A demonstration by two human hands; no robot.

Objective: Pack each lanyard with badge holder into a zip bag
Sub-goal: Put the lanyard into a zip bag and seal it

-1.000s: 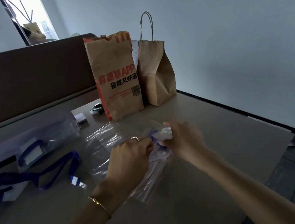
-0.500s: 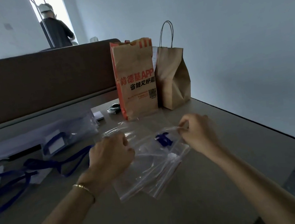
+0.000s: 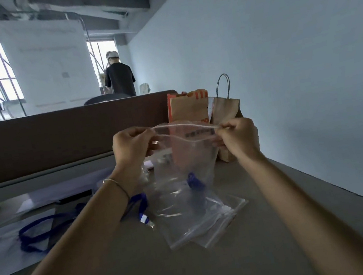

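Hanging from both hands (image 3: 133, 144), zip bag (image 3: 187, 167) with blue lanyard (image 3: 193, 180) inside

Two paper bags (image 3: 204, 108) at partition (image 3: 59, 136); person in black (image 3: 119, 78) by window

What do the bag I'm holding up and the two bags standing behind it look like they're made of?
Held bag: thin clear glossy plastic; things show through it and it crinkles. Printed bag and handled bag: matte brown paper, apparently, with creased folds; the handle's material is unclear.
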